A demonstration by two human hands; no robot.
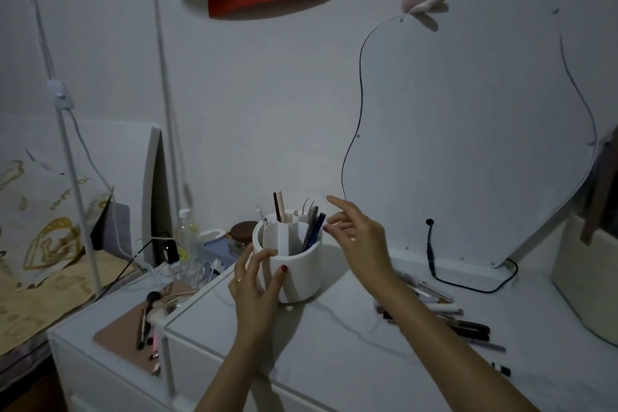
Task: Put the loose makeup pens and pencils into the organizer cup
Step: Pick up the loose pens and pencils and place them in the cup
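Our right hand (357,237) hovers just beside the cup (294,264) rim, fingers spread, holding nothing, fingertips near the blue pens (312,231) already standing in the right compartment. Our left hand (257,281) wraps the cup's near-left wall, fingers curled around it, thumb on the front.

Risks, as we judge them: the cup looks tall and top-loaded, so a nudge from the right hand on the leaning pens could tip it if the left grip loosens. The tall sticks (279,207) in the middle slot poke up and could catch a finger on the way in.

The loose pens (444,311) lie in a heap on the surface (334,361) under and right of our right forearm, well apart from the cup; a sleeve-less arm sweep could roll them toward the front edge. One small pen (501,370) sits near that edge already.

Room: open surface in front of the cup; a black cable (468,288) runs behind the heap; the mirror (468,144) is close behind; a basket (585,278) blocks the right.
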